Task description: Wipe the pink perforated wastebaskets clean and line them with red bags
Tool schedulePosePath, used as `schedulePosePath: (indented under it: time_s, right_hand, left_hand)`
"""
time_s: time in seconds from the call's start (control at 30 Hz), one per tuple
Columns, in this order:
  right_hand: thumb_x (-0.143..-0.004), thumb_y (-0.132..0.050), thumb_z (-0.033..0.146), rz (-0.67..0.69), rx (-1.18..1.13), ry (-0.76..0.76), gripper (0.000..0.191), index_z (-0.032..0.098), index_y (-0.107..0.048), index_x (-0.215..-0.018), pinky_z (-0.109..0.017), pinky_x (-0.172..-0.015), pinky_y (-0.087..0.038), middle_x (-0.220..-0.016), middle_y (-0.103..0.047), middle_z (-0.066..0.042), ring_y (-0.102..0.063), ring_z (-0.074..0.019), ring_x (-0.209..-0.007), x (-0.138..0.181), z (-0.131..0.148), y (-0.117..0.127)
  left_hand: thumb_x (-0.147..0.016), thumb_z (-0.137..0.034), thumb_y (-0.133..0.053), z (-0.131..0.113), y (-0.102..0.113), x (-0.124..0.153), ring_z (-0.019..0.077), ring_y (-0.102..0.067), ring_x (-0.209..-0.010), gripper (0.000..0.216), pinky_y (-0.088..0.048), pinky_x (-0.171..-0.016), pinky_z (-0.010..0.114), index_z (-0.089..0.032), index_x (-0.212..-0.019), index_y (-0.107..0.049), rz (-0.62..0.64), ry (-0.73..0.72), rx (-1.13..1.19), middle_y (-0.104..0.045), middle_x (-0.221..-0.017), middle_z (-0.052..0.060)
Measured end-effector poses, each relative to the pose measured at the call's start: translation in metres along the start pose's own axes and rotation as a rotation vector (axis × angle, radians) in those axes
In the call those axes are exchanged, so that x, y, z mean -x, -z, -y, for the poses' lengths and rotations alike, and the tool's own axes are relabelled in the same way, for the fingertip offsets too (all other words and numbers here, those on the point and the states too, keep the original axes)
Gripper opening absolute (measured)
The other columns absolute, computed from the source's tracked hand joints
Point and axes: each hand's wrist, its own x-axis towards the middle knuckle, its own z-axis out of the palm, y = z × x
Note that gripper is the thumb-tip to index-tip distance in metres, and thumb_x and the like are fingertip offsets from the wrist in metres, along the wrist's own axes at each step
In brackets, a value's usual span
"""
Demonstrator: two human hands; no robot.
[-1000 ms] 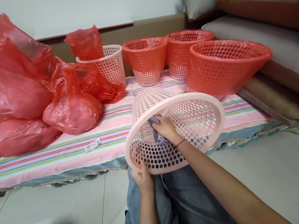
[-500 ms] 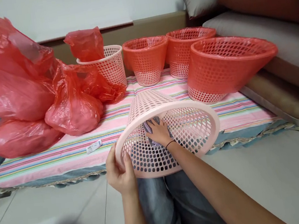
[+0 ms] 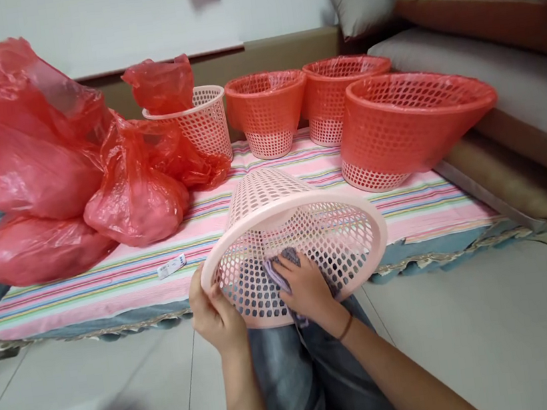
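Note:
A pale pink perforated plastic basket (image 3: 272, 192) lies tilted over my knees, its wide mouth turned toward me. My left hand (image 3: 217, 313) grips the rim at the left, thumb over the edge. Inside the mouth, near the lower rim, my right hand (image 3: 309, 287) presses a grey-purple cloth (image 3: 288, 257) against the basket's inner wall. Part of the cloth is hidden under the palm and fingers.
Three baskets lined with red plastic bags (image 3: 267, 98) stand behind on the striped cloth (image 3: 207, 234). An unlined basket (image 3: 213, 125) holds a red bag. Filled red bags (image 3: 137, 203) lie left, near a white tag (image 3: 171, 266). Cushions (image 3: 504, 87) are stacked right.
My right hand has drawn the cloth from deep inside the basket toward its lower rim. The basket has shifted slightly left in view, my left hand still on the rim.

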Motion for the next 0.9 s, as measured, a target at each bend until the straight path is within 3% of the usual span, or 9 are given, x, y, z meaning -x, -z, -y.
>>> schedulePosePath:
  time_s: [0.23, 0.4, 0.53, 0.7, 0.8, 0.9]
  right_hand:
    - [-0.075, -0.057, 0.02, 0.074, -0.16, -0.047, 0.074, 0.028, -0.054, -0.149, -0.061, -0.119, -0.032, -0.158, -0.045, 0.004, -0.038, -0.0405, -0.143, 0.096, 0.009, 0.001]
    - [-0.071, -0.055, 0.016, 0.005, -0.35, -0.078, 0.07, 0.031, -0.064, -0.139, -0.055, -0.116, -0.041, -0.147, -0.057, 0.005, -0.052, -0.0331, -0.133, 0.106, 0.007, 0.016]
    - [-0.073, -0.054, 0.016, -0.151, -0.396, -0.044, 0.066, 0.027, -0.065, -0.137, -0.052, -0.113, -0.043, -0.147, -0.058, 0.001, -0.057, -0.0305, -0.127, 0.058, -0.003, 0.047]
    - [-0.083, -0.054, 0.019, -0.313, -0.195, -0.066, 0.054, 0.02, -0.067, -0.135, -0.046, -0.116, -0.036, -0.148, -0.058, -0.002, -0.051, -0.0307, -0.132, -0.044, -0.011, 0.068]
    - [-0.088, -0.056, 0.026, -0.243, -0.122, -0.098, 0.049, 0.021, -0.066, -0.136, -0.043, -0.113, -0.037, -0.15, -0.057, -0.002, -0.052, -0.0324, -0.129, -0.094, -0.009, 0.056]
    - [-0.091, -0.055, 0.029, -0.087, -0.048, -0.091, 0.048, 0.022, -0.064, -0.137, -0.042, -0.113, -0.036, -0.148, -0.059, -0.004, -0.048, -0.0328, -0.133, -0.119, -0.01, 0.031]
  left_hand:
    - [-0.097, -0.051, -0.051, -0.007, 0.003, 0.01, 0.0211, -0.068, -0.098, 0.041, -0.052, -0.089, 0.033, -0.019, -0.115, -0.069, -0.055, 0.088, 0.037, -0.073, -0.108, 0.007]
    - [-0.097, -0.05, -0.053, -0.009, 0.003, 0.022, 0.02, -0.067, -0.095, 0.039, -0.053, -0.089, 0.033, -0.019, -0.116, -0.068, -0.054, 0.207, 0.115, -0.072, -0.106, 0.006]
    - [-0.099, -0.045, -0.052, -0.011, 0.0, 0.033, 0.0195, -0.067, -0.097, 0.034, -0.052, -0.091, 0.032, -0.019, -0.116, -0.068, -0.057, 0.223, 0.111, -0.071, -0.106, 0.006]
    - [-0.098, -0.042, -0.054, -0.004, 0.006, 0.038, 0.017, -0.066, -0.083, 0.032, -0.051, -0.078, 0.028, -0.019, -0.116, -0.067, -0.031, 0.109, -0.034, -0.072, -0.101, 0.006]
    - [-0.097, -0.037, -0.055, 0.001, 0.012, 0.035, 0.0156, -0.065, -0.079, 0.027, -0.05, -0.074, 0.026, -0.019, -0.113, -0.068, -0.017, 0.068, -0.04, -0.071, -0.097, 0.005]
    - [-0.093, -0.035, -0.061, 0.003, 0.015, 0.029, 0.0174, -0.068, -0.089, 0.027, -0.052, -0.079, 0.027, -0.019, -0.115, -0.068, 0.005, 0.09, -0.032, -0.072, -0.104, 0.005]
